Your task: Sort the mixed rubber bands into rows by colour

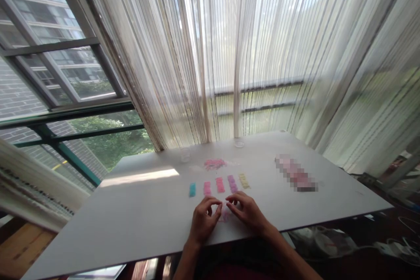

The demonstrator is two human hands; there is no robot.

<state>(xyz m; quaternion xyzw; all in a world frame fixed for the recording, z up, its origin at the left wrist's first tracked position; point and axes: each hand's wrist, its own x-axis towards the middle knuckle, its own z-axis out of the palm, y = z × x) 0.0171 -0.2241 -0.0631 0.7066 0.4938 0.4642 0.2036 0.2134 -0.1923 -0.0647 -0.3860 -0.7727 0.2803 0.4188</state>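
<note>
Low over the near part of the white table, my left hand point(204, 218) is closed, its thumb and index fingertips brought together in a pinch. Close beside it, my right hand point(247, 212) also has its thumb and fingertips drawn together. Whatever lies between the fingertips is too small to make out. Under and between the hands is a pale pink, partly see-through bit point(225, 214), largely covered by the fingers. Just beyond them small pieces are set out in colour groups: teal point(192, 189), pink point(207, 188), coral point(219, 184), purple point(232, 183) and yellow point(244, 180).
A loose heap of pink pieces point(215, 164) lies farther back on the white table point(141, 214). Near the far edge are a clear cup point(185, 154) and a clear round dish point(239, 143). A pixelated pinkish object point(296, 173) lies right. Sheer curtains point(262, 52) hang behind.
</note>
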